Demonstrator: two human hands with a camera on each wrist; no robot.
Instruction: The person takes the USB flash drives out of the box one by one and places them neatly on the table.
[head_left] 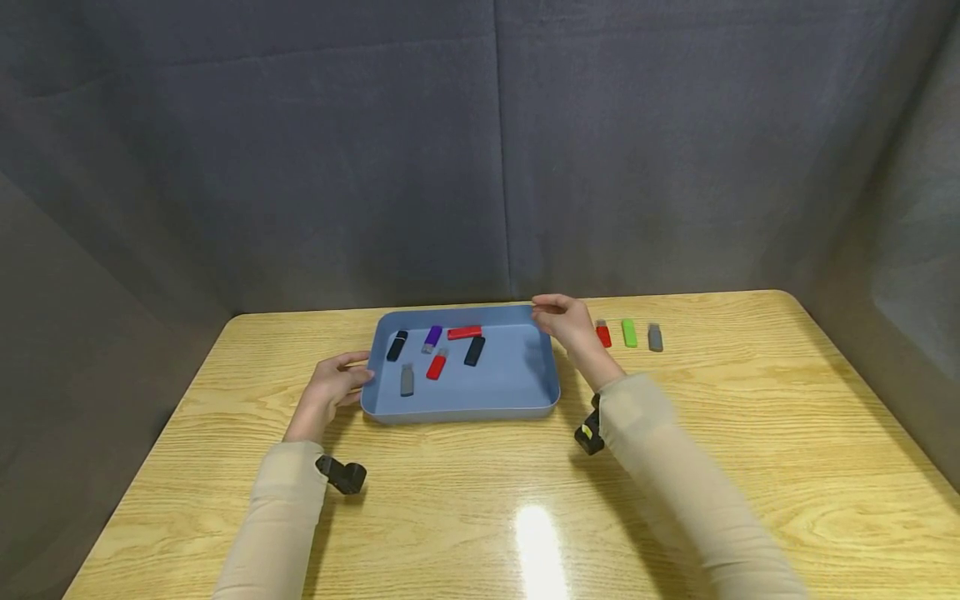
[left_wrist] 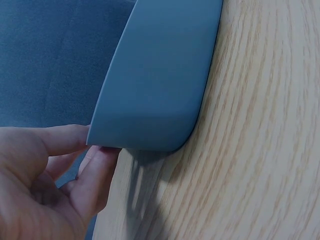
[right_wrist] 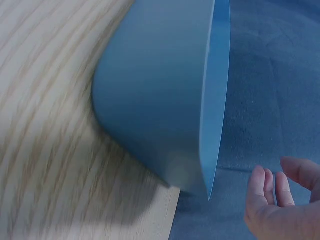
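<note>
A shallow blue-grey tray (head_left: 517, 412) lies on the wooden table, with several USB sticks in its left and middle part. Among them are a purple one (head_left: 435, 335), a grey one (head_left: 407, 382) and a red one (head_left: 465, 332). My left hand (head_left: 335, 387) holds the tray's left side, thumb and fingertips at the wall and rim (left_wrist: 100, 107). Above the back right corner of the tray is my right hand (head_left: 567, 323). Its fingers are loosely bent, with a gap between thumb and fingertips and nothing in them, apart from the rim (right_wrist: 204, 120).
Right of the tray, a red USB stick (head_left: 604, 335), a green one (head_left: 629, 333) and a grey one (head_left: 656, 338) lie in a row on the table (head_left: 450, 517). A dark curtain (head_left: 375, 167) hangs behind the table's back edge.
</note>
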